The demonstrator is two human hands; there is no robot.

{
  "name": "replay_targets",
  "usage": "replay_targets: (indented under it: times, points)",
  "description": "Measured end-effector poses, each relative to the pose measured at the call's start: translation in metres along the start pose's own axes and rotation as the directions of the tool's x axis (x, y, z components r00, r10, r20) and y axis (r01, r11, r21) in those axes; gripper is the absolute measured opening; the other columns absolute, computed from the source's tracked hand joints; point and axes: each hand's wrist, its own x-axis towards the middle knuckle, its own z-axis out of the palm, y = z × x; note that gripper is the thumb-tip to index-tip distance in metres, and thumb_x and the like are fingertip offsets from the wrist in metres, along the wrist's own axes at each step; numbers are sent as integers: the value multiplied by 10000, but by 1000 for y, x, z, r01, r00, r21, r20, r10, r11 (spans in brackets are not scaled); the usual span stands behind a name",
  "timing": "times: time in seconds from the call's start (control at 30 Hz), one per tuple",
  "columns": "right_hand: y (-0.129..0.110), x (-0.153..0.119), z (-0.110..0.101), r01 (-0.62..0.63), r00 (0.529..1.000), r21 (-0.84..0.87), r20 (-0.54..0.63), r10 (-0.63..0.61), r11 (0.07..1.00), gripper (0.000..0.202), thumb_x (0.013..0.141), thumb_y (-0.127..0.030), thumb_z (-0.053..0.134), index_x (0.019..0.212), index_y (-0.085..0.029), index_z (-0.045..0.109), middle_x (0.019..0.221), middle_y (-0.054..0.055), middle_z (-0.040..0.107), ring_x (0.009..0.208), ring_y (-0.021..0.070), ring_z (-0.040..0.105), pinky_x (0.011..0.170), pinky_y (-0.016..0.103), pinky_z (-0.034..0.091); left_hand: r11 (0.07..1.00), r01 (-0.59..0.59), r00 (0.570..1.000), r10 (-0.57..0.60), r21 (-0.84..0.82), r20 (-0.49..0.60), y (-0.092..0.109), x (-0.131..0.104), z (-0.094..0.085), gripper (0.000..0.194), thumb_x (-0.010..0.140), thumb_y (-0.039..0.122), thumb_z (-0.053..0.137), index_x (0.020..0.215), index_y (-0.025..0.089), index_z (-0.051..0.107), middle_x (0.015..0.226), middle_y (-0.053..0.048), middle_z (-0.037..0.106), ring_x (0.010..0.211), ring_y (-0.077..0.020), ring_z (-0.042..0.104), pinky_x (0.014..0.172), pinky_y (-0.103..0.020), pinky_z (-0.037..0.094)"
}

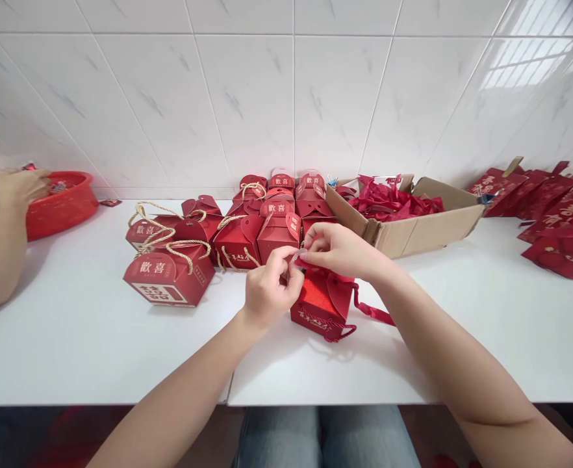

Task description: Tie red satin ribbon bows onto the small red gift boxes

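A small red gift box [319, 302] stands on the white table right below my hands, with a dark red twisted cord [338, 331] hanging on its front. My left hand [273, 286] is closed in a pinch just above the box's left side. Opposite it, my right hand [338, 248] pinches a red ribbon [371, 312], whose tail trails down to the right of the box. Fingertips of both hands meet at a small pale, shiny strip [297, 257]; what exactly it is, I cannot make out.
Several red boxes [240, 240] with straw-coloured cords stand behind and left. A cardboard box [423, 227] of red ribbons [394, 201] sits at the back right, near red bags [559, 214]. At far left, another person's hand [18, 185] reaches into a red basin [67, 211].
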Motion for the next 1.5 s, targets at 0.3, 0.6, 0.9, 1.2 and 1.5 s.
replay_targets:
  times: [0.3,0.6,0.9,1.2,1.5]
  points:
    - [4,1,0,4,999,21,47,-5,1000,170,717,-174,568,869,-191,493,754,3,642,610,108,543,512,203,388,912,276,957,-231,-303,175,4,4,-5,94,850,241,502,938,210,494,501,88,391,411,-73,373,427,-196,319]
    - [6,2,1,51,996,-19,72,-50,999,129,745,-176,550,861,-188,493,778,0,663,713,124,605,602,215,431,526,665,744,-405,-529,532,2,17,-4,250,810,207,463,565,191,417,459,54,354,399,-73,334,357,-206,276]
    - [-10,-43,-18,41,965,71,-262,-21,997,201,807,-367,602,844,-170,582,777,14,617,672,113,547,591,233,400,361,627,750,-520,-691,409,-7,42,-17,172,809,220,480,641,196,455,487,46,496,390,-81,492,381,-196,403]
    - [72,-105,25,-399,911,863,336,239,309,315,796,-272,638,663,-172,371,480,-103,301,392,15,164,385,160,114,367,565,794,-486,-739,365,-1,116,-59,119,783,239,525,698,192,457,679,33,517,456,-82,577,437,-212,463]
    - [95,-106,43,-334,880,909,396,264,-249,193,916,-332,516,874,-147,485,494,-99,369,334,9,259,306,109,173,423,560,805,-482,-712,347,16,151,-92,150,721,222,566,574,193,555,756,-56,677,518,-127,579,446,-250,455]
